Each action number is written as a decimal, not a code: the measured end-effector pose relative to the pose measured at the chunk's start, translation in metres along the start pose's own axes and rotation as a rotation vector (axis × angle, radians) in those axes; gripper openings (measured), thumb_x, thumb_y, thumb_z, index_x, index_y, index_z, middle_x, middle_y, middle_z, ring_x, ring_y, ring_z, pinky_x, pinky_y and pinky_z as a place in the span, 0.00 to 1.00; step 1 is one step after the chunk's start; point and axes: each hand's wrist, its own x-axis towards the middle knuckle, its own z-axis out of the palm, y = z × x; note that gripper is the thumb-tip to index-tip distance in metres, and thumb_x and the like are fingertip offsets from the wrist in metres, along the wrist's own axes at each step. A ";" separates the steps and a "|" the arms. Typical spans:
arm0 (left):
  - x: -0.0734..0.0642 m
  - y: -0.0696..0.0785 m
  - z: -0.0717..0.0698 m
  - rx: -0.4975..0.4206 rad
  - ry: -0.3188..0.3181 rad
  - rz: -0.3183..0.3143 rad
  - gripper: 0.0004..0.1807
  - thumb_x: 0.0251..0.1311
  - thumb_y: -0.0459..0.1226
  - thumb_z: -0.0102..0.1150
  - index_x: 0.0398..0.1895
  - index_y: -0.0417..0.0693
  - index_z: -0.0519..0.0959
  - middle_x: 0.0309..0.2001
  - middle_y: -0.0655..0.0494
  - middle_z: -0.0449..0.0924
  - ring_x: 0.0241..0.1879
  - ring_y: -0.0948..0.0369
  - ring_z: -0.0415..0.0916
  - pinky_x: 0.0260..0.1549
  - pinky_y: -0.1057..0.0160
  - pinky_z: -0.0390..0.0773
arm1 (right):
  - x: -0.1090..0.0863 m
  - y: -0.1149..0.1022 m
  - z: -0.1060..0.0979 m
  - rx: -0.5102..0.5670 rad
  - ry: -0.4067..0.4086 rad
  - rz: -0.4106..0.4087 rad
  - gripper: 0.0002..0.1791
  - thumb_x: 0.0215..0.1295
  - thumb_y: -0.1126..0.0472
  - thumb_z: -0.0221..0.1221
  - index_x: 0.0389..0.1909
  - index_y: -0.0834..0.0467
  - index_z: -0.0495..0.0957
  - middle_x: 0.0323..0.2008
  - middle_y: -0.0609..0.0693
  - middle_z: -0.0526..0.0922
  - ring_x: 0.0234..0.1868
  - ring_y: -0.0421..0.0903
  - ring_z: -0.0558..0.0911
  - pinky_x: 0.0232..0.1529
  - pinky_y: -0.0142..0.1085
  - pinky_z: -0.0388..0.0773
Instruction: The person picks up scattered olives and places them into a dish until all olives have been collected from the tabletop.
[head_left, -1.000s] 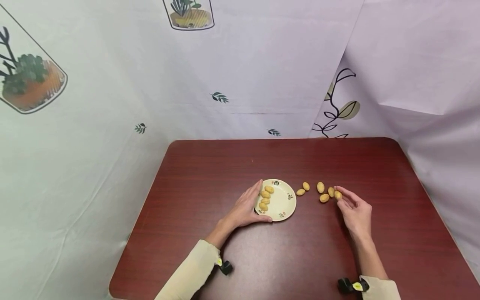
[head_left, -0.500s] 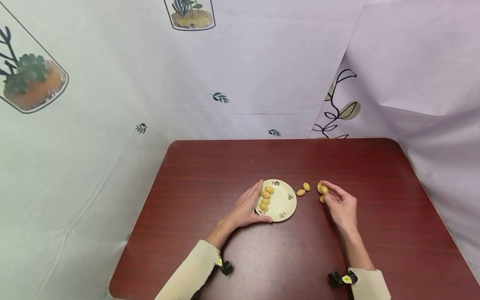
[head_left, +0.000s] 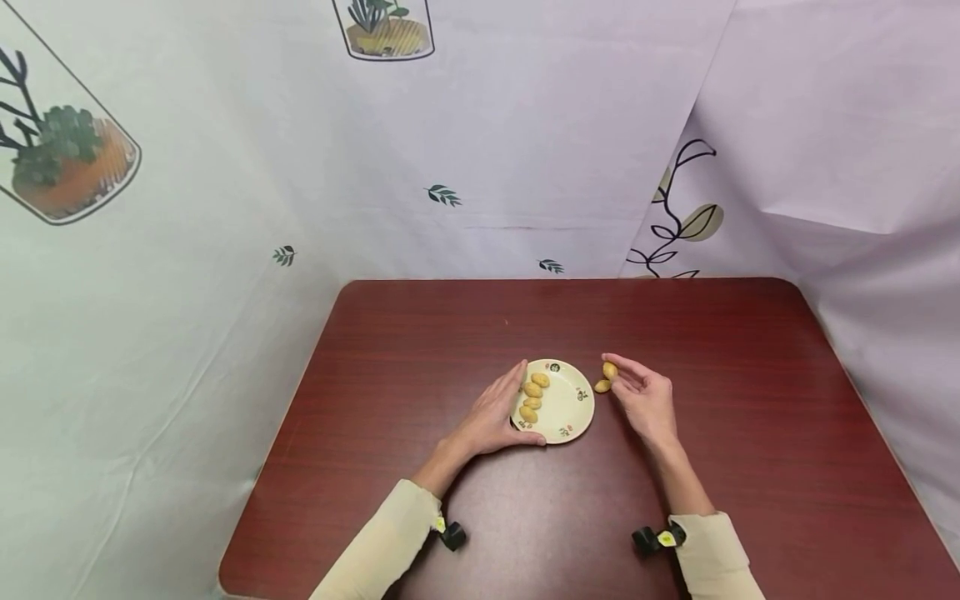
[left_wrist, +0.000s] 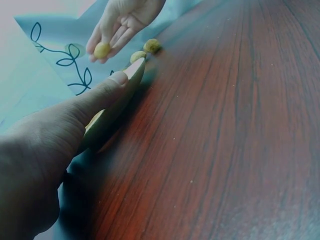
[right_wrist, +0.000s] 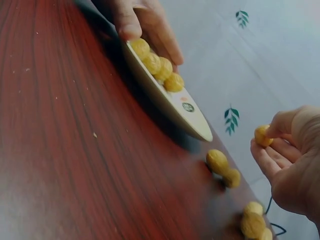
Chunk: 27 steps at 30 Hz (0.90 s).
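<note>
- Head view: the left hand [head_left: 491, 417] is spread wide round the left edge of the plate [head_left: 561, 408], fingers along the rim and thumb at its near side, just as a second ago.
- Four yellow pieces [head_left: 533, 390] lie in a row on the plate's left half, unchanged.
- The right hand [head_left: 648, 408] pinches the held piece [head_left: 610, 370] between thumb and fingertips; a second ago it was well to the right of the plate, and now it is near the plate's right edge.
- The near loose piece [head_left: 602, 386] stays on the table [head_left: 420, 350], just right of the plate; loose pieces farther right, visible earlier, are now hidden by the right hand.
- Left wrist view: the left thumb rests on the plate's rim; its fingers cannot be seen here. Beyond the plate, the right hand has the held piece at its fingertips.
- Right wrist view: the held piece is apart from the plate. Two loose pieces sit past the plate's end, and a far cluster [right_wrist: 252, 225] lies farther off.
</note>
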 end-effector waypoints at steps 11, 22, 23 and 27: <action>0.001 -0.001 0.001 0.018 0.008 0.010 0.75 0.49 0.61 0.82 0.86 0.37 0.43 0.85 0.43 0.48 0.83 0.49 0.50 0.78 0.45 0.57 | 0.009 0.004 0.021 -0.056 -0.102 0.003 0.18 0.72 0.76 0.63 0.61 0.72 0.82 0.59 0.68 0.84 0.62 0.54 0.83 0.55 0.24 0.78; 0.001 -0.001 0.000 0.017 -0.013 -0.006 0.75 0.50 0.62 0.80 0.87 0.39 0.40 0.86 0.45 0.46 0.83 0.50 0.49 0.79 0.44 0.56 | 0.014 0.011 0.037 -0.103 -0.165 0.015 0.19 0.70 0.75 0.64 0.60 0.70 0.83 0.57 0.67 0.85 0.61 0.62 0.83 0.52 0.24 0.80; 0.000 -0.001 0.001 0.018 -0.013 -0.006 0.75 0.50 0.62 0.80 0.87 0.39 0.40 0.86 0.45 0.46 0.83 0.50 0.49 0.78 0.44 0.56 | 0.015 0.012 0.038 -0.112 -0.166 0.016 0.19 0.70 0.76 0.64 0.60 0.70 0.83 0.57 0.67 0.85 0.61 0.61 0.83 0.52 0.24 0.80; 0.000 -0.001 0.000 0.017 -0.018 -0.012 0.75 0.51 0.63 0.80 0.87 0.40 0.40 0.86 0.45 0.45 0.83 0.50 0.48 0.78 0.44 0.56 | 0.015 0.014 0.045 -0.141 -0.167 0.025 0.19 0.69 0.77 0.64 0.60 0.70 0.84 0.57 0.67 0.85 0.61 0.61 0.84 0.52 0.25 0.81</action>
